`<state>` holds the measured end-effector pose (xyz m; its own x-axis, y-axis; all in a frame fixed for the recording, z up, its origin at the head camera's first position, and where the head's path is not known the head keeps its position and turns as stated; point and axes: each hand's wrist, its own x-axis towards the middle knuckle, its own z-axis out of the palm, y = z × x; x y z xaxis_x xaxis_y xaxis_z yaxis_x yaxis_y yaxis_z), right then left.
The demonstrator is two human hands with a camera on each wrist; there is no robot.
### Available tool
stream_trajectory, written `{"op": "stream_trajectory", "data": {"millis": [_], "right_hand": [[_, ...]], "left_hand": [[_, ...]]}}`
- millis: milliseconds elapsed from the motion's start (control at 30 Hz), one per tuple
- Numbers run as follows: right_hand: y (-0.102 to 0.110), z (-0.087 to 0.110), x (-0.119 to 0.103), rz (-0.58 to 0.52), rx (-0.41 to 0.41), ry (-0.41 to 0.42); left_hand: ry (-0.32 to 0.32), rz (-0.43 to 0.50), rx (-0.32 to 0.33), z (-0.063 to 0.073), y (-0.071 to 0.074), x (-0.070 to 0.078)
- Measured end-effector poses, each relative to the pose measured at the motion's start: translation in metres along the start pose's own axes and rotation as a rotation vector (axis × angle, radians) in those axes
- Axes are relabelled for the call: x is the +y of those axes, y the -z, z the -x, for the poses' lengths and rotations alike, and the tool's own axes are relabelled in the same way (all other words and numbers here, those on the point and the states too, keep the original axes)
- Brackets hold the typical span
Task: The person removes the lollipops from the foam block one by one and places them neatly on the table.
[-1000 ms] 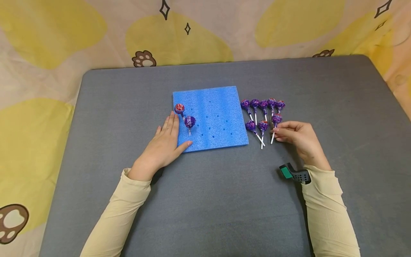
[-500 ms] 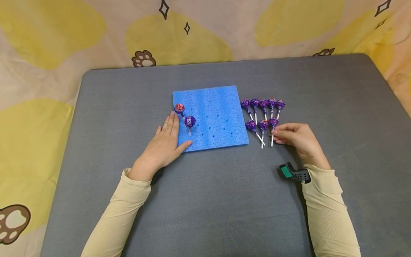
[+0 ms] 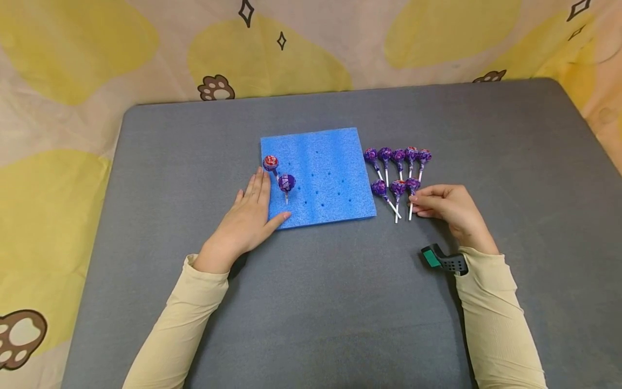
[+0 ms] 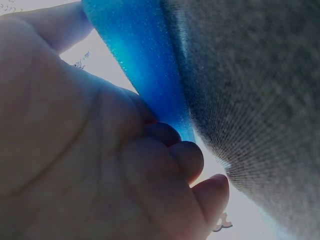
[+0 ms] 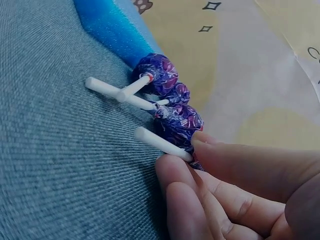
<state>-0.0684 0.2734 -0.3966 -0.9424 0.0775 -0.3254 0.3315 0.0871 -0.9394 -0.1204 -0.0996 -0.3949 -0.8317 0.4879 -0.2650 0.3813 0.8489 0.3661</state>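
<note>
A blue foam board dotted with small holes lies on the grey table. Two purple-wrapped lollipops, one with a red top and one in front of it, stand by their sticks near its left edge. My left hand rests along that edge, fingers straight, thumb over the front corner. My right hand pinches a lollipop low on its wrapper, at the right end of the front row. In the right wrist view its white stick pokes out past the fingertips.
Beside the board lie more lollipops: a back row of several and two more in front, sticks crossing. A black strap device with a green face sits at the right wrist. A patterned cloth hangs behind the table.
My right hand has brought the pinched lollipop slightly down and left, into line with the front row. The left hand and the board keep their places.
</note>
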Motion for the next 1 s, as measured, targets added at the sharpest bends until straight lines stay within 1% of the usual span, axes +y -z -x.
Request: {"op": "stream_trajectory", "data": {"millis": [167,267,400,500,867,1000], "right_hand": [[-0.0009,0.0007,-0.0012,0.049,-0.005,0.013],[-0.0008,0.0009,-0.0008,0.044,-0.004,0.015],[0.0007,0.001,-0.0002,0.012,-0.01,0.011],[0.0024,0.0012,0.0001,0.018,-0.023,0.006],[0.0044,0.0019,-0.0003,0.114,-0.029,0.013],[0.0036,0.0018,0.0003,0.132,-0.03,0.012]], "left_hand": [[0.003,-0.003,-0.004,-0.0003,0.0001,0.0002],[0.004,-0.002,-0.008,-0.0005,0.0004,0.0005],[0.004,-0.001,-0.008,-0.0004,0.0007,0.0006],[0.004,-0.002,-0.006,-0.0003,0.0007,0.0003],[0.006,-0.002,-0.006,0.0003,0.0001,0.0003],[0.005,-0.002,-0.006,0.0006,0.0005,0.0008]]}}
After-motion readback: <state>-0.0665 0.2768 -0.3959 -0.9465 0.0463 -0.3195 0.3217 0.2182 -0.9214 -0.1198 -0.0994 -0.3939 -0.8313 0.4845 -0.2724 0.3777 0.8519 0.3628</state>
